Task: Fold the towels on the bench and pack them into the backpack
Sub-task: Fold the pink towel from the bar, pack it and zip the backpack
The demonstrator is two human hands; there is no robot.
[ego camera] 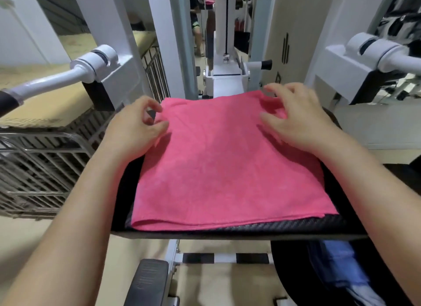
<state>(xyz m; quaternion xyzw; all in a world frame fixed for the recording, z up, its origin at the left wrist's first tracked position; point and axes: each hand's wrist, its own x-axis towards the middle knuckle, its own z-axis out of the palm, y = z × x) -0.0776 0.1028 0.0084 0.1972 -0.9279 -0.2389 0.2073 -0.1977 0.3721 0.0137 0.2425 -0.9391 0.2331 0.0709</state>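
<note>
A pink towel [223, 160], folded double, lies flat on the black bench pad [341, 223] and covers most of it. My left hand [134, 128] is at the towel's far left corner, its thumb and forefinger loosely curled and touching the edge with a gap between them. My right hand [296, 119] rests on the far right corner with its fingers spread and bent over slightly wrinkled cloth. A black backpack [289, 267] stands open on the floor at the lower right, with blue fabric [337, 267] inside it.
White gym machine frame and arms [91, 64] rise to the left, right and behind the bench. A metal wire cage [41, 169] stands at the left. A footrest [145, 283] and a striped bar [225, 258] lie below the pad.
</note>
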